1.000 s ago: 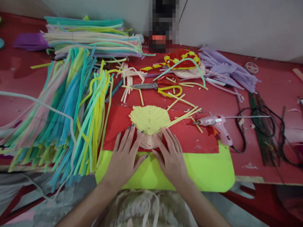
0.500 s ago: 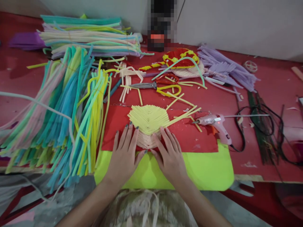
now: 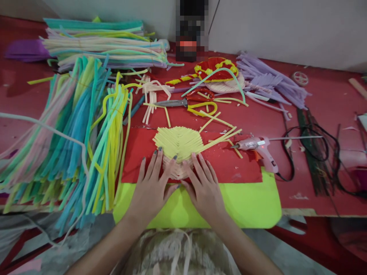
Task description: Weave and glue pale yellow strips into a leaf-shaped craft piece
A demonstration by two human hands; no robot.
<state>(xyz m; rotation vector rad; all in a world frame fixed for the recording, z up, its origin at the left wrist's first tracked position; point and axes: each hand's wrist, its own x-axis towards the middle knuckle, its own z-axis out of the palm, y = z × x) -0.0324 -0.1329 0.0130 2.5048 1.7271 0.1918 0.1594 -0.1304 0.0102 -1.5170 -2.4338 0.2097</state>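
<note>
A pale yellow leaf-like piece of pipe cleaners (image 3: 179, 137), laid in a V pattern, rests before me. Its lower edge overlaps a pale pink piece of the same make (image 3: 178, 174). My left hand (image 3: 151, 183) lies flat at the left side with fingers spread, its index fingertip on the lower yellow edge. Opposite it, my right hand (image 3: 205, 185) is also flat and spread, fingertips touching the right lower edge. Both thumbs point inward below the pink piece, which the fingers partly cover. Neither hand grips anything. Loose yellow strips (image 3: 225, 138) stick out at the right.
Under the work lie a red sheet (image 3: 237, 172) and a lime-green mat (image 3: 246, 206). A pink glue gun (image 3: 259, 147) with a black cord rests at right. Scissors (image 3: 186, 104) lie behind. Bundled pipe cleaners (image 3: 74, 126) fill the left; purple ones (image 3: 269, 82) lie back right.
My left index finger has moved inward and up, from the side onto the lower yellow edge. My right hand is nearly still. The whole view has shifted slightly.
</note>
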